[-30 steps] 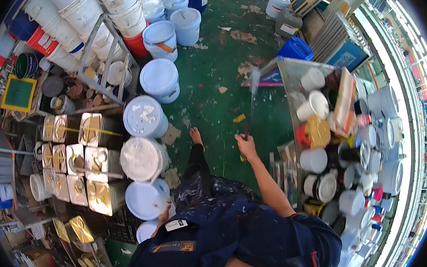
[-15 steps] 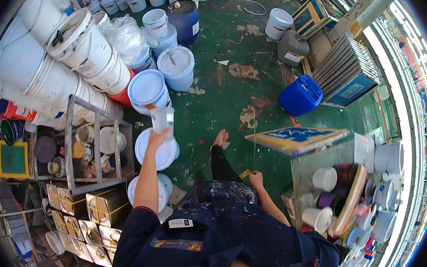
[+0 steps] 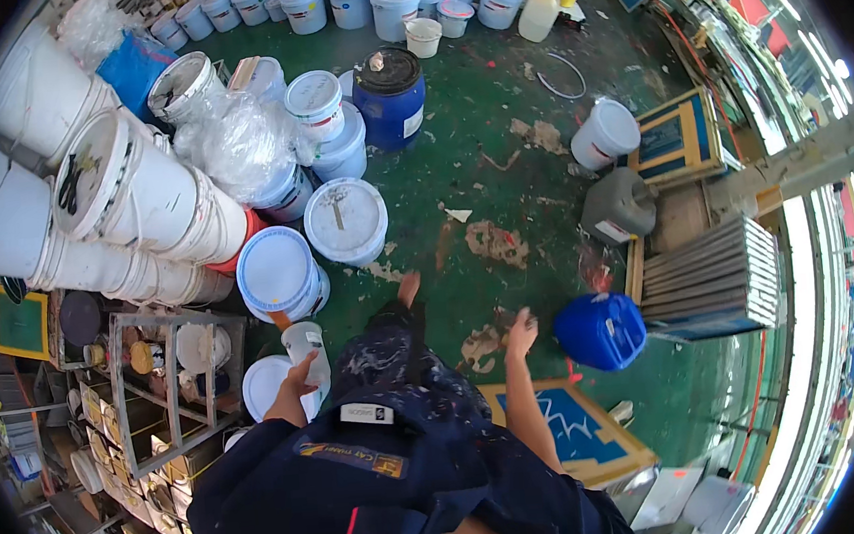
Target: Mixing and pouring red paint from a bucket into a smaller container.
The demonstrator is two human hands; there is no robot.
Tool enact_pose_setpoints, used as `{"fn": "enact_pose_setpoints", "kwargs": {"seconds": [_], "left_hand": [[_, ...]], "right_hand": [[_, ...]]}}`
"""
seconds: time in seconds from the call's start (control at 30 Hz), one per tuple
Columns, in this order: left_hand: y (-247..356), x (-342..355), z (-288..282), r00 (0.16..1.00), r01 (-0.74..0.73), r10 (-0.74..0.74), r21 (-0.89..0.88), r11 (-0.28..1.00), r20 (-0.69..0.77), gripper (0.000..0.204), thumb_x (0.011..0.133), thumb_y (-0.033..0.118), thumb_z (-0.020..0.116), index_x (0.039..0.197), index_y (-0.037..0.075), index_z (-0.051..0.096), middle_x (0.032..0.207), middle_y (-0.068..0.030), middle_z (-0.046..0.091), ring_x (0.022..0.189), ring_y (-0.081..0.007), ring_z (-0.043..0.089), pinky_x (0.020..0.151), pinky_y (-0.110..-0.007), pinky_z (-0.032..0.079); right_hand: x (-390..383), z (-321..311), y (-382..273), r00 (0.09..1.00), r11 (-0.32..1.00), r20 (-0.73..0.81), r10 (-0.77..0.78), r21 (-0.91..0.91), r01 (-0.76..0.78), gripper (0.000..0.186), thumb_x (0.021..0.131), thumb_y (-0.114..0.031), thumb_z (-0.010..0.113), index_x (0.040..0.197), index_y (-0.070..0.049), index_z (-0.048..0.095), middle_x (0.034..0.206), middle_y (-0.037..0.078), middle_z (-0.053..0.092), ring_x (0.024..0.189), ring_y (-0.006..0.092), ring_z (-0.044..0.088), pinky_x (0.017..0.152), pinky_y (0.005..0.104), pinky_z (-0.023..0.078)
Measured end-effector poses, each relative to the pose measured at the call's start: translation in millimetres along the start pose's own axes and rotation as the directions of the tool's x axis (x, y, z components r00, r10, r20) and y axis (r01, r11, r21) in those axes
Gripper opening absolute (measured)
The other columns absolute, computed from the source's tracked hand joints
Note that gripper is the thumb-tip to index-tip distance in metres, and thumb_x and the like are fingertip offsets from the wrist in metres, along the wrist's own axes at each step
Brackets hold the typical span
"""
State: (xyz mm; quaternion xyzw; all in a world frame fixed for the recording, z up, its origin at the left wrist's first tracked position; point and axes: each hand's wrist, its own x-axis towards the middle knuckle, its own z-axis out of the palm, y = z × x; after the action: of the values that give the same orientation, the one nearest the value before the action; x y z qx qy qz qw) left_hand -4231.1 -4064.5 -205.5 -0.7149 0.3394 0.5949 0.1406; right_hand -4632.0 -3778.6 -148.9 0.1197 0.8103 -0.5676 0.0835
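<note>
My left hand (image 3: 294,383) grips a white plastic cup (image 3: 306,350) held upright at my left side, above a white-lidded bucket (image 3: 264,384). My right hand (image 3: 521,335) hangs free with its fingers apart and nothing in it, over the green paint-spattered floor (image 3: 499,161). Near it lie a blue container on its side (image 3: 601,331) and a blue framed screen (image 3: 570,431). My bare foot (image 3: 408,289) steps forward between the two hands.
White and blue lidded buckets (image 3: 345,219) crowd the left and far side, with a dark blue drum (image 3: 389,97) behind. A metal rack of cans (image 3: 156,389) stands at the left. Stacked grey frames (image 3: 714,280) and a grey jerrycan (image 3: 618,207) sit at the right.
I have walked forward and the view has swung on. My left hand has come down from arm's length with the cup to my side. My right hand has swung out to the right.
</note>
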Motion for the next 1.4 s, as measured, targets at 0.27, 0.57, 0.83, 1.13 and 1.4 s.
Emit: {"fn": "enact_pose_setpoints", "kwargs": {"seconds": [0.27,0.57,0.83,1.13,1.4], "left_hand": [[275.7,46.0,132.4,0.988,0.148,-0.152,0.097,0.984,0.031,0.079,0.065,0.061,0.065,0.12,0.008,0.048,0.11,-0.0094,0.057,0.095,-0.0236,0.056,0.073,-0.04,0.049],[775.1,33.1,261.7,0.808,-0.559,0.524,0.071,0.826,0.269,0.081,0.06,0.059,0.07,0.118,0.006,0.052,0.105,-0.0089,0.059,0.091,-0.0212,0.058,0.068,-0.035,0.05],[974.0,56.7,314.8,0.706,-0.698,0.706,-0.12,0.706,0.052,0.066,0.068,0.052,0.068,0.117,0.011,0.051,0.103,-0.0059,0.059,0.085,-0.0187,0.058,0.064,-0.034,0.049],[1035.3,74.0,326.3,0.828,-0.553,0.378,-0.487,0.676,-0.414,0.054,0.067,0.044,0.073,0.101,0.005,0.059,0.081,-0.0065,0.062,0.065,-0.0149,0.058,0.048,-0.029,0.044],[1149.6,179.8,295.8,0.806,-0.483,0.077,-0.576,0.66,-0.587,0.068,0.063,0.04,0.077,0.106,-0.005,0.049,0.093,-0.012,0.061,0.081,-0.0203,0.061,0.064,-0.032,0.05]], "right_hand": [[259.9,137.2,-249.7,0.683,0.099,0.694,-0.229,0.714,-0.693,0.059,0.085,-0.052,0.038,0.122,-0.007,0.044,0.129,0.014,0.042,0.119,0.0269,0.039,0.096,0.0405,0.034],[432.6,278.3,-287.0,0.903,0.939,0.386,-0.186,-0.202,0.28,0.025,0.083,-0.025,0.059,0.073,-0.002,0.055,0.057,0.002,0.044,0.05,0.0188,0.042,0.049,0.0353,0.036],[614.0,445.5,-388.1,0.988,0.985,0.048,-0.144,-0.084,0.148,0.051,0.09,-0.043,0.044,0.114,0.002,0.052,0.113,0.023,0.055,0.097,0.0273,0.056,0.084,0.04,0.041],[818.4,643.6,-595.9,0.001,0.716,0.998,0.057,-0.04,-0.697,0.032,0.085,-0.033,0.049,0.085,-0.002,0.056,0.071,0.012,0.057,0.067,0.0237,0.057,0.061,0.0345,0.045],[897.3,885.5,-586.6,0.719,0.715,0.694,-0.043,-0.481,0.507,0.036,0.077,-0.03,0.065,0.065,0.003,0.056,0.055,0.009,0.053,0.055,0.0203,0.054,0.056,0.0357,0.042]]}}
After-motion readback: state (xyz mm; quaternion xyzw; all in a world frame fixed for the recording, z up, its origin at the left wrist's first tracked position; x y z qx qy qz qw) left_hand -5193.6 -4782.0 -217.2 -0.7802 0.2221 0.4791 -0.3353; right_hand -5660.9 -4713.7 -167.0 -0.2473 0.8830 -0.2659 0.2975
